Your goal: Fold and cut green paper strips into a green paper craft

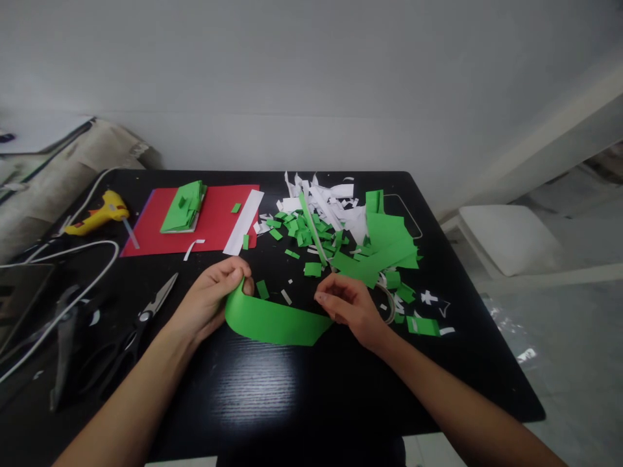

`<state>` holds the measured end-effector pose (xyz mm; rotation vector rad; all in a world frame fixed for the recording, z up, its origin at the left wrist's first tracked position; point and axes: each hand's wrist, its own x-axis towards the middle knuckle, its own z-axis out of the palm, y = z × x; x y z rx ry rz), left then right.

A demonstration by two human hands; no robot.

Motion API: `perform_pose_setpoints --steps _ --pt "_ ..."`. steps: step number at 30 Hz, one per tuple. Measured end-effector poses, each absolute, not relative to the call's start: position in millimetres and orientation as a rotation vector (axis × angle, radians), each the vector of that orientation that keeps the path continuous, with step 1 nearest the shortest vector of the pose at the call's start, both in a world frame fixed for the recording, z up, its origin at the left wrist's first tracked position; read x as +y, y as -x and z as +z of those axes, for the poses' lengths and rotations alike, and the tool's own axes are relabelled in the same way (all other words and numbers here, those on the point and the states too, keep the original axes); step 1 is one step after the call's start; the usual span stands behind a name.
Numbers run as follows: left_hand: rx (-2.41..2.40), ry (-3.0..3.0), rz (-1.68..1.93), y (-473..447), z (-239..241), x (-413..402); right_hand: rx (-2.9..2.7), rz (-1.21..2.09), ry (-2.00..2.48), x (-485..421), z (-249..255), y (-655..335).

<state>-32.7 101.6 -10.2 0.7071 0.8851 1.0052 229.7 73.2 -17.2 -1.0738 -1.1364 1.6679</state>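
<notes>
A curved strip of green paper bends between both my hands above the black table. My left hand pinches its left end, which stands upright. My right hand is closed on the strip's right end, fingers curled. Just behind the hands lie small green and white paper scraps. Black-handled scissors lie on the table left of my left hand.
A red sheet with a folded green paper stack and a white strip lies at the back left. A yellow glue gun and white cables are at far left. Larger green offcuts sit at right.
</notes>
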Motion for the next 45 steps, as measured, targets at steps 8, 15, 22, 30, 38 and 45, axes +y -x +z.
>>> perform_pose_setpoints --steps 8,15,22,30,38,45 --pt "0.848 -0.784 0.938 27.3 -16.9 99.2 -1.330 2.203 0.916 70.6 -25.4 -232.3" --pt "0.687 -0.860 0.893 13.6 -18.5 91.0 -1.382 2.167 0.807 66.8 -23.4 -223.9" --pt "0.674 -0.907 0.867 9.4 -24.8 87.7 -1.068 2.474 0.645 60.6 -21.5 -222.4" --pt "0.758 -1.021 0.974 10.3 -25.4 90.2 -1.013 2.411 0.758 62.4 -18.6 -223.7" --pt "1.110 -1.208 1.138 11.0 -19.1 93.2 -0.928 2.122 0.977 67.7 -30.3 -224.7" --pt "1.089 -1.165 1.026 10.3 -19.7 91.8 -0.921 2.070 0.894 68.4 -34.8 -223.1"
